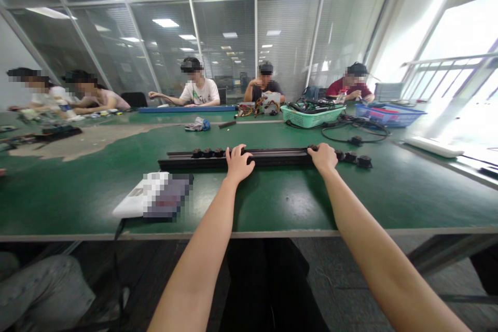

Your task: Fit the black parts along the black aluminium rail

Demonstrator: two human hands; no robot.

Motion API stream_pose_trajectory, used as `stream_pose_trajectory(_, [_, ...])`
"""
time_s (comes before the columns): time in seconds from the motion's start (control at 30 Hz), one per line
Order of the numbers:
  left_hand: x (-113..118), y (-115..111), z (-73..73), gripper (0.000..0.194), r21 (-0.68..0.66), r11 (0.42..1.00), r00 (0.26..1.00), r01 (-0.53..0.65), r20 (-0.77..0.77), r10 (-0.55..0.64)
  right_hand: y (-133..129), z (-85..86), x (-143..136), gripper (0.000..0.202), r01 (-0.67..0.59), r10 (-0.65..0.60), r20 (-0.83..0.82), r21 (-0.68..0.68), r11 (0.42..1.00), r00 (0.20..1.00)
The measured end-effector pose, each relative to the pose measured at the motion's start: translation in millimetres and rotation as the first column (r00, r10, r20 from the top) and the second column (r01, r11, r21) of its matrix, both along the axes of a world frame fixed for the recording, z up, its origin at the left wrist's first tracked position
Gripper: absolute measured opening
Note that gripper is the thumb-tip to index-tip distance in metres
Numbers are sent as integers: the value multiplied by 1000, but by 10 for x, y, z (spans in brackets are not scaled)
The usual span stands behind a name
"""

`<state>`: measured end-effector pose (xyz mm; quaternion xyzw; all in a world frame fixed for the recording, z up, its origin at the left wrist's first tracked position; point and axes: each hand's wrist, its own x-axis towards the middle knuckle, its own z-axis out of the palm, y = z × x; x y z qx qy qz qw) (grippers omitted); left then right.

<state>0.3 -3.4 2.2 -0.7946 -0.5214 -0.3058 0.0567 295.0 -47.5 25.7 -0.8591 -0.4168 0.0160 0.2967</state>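
A long black rail (276, 159) lies crosswise on the green table (295, 202). My left hand (238, 164) is at the rail's middle, fingers apart and bent over its top. My right hand (324, 157) is closed at the rail's right end, its fingertips on a small black part; its grip is partly hidden. Small black round pieces (207, 153) sit in a row behind the rail, left of my left hand. More such pieces (364, 161) lie to the right of my right hand.
A white packet and dark pouch (167, 197) lie front left. Behind stand a green basket (311, 116) of cables and a blue basket (389, 115). A black cable (356, 140) loops at the right. Several people sit across the table. A blue bar (187, 110) lies far back.
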Motion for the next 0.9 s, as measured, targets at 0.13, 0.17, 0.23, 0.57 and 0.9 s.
stream_pose_trajectory(0.13, [-1,3,-3,21,3,1000,1000,0,-1,0,-11,9,6,38,8,-8,8,7,1000,1000])
stream_pose_trajectory(0.17, [-1,6,-4,22,2,1000,1000,1,-1,-1,-11,10,11,38,8,-8,9,7,1000,1000])
stream_pose_trajectory(0.23, [-1,10,-4,22,1,1000,1000,5,-2,-5,-9,10,21,38,7,-7,11,5,1000,1000])
stream_pose_trajectory(0.57, [-4,-7,15,22,-11,1000,1000,4,-5,-4,-5,-1,133,37,48,-47,-22,24,999,999])
stream_pose_trajectory(0.9, [-15,29,-28,20,17,1000,1000,9,-4,-9,-22,-31,339,37,145,-143,-63,34,989,988])
